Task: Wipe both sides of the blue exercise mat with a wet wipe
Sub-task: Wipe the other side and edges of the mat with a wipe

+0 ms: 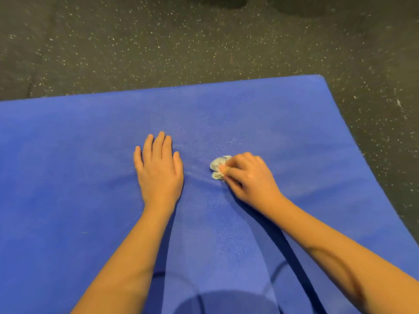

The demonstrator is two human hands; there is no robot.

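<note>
A blue exercise mat [79,177] is seen from above, spread flat across most of the view, with its far edge and far right corner visible. Two bare forearms are extended over it from the bottom of the view.

The left hand [159,168] is laid palm down on the mat, fingers straight and close together, with nothing held. It is judged to be placed there to pin the mat so that it does not slide or bunch while it is rubbed.

The right hand [247,175] is set just to the right of it, apart from the left hand. Its fingers are curled, and a crumpled white wet wipe [218,167] is pinched at the fingertips and pressed against the mat, near the middle of the visible surface. The bunched shape is judged to give a firmer pad for scrubbing.

A faint damp sheen is noticed on the mat around and beyond the wipe, so this part of the upper side appears to have been wiped. Whether the underside has been cleaned cannot be told.

The mat is laid on a dark speckled floor [204,46], flecked with pale spots, which is seen beyond the far edge and to the right. A rounded shadow is cast on the mat at the bottom of the view.
</note>
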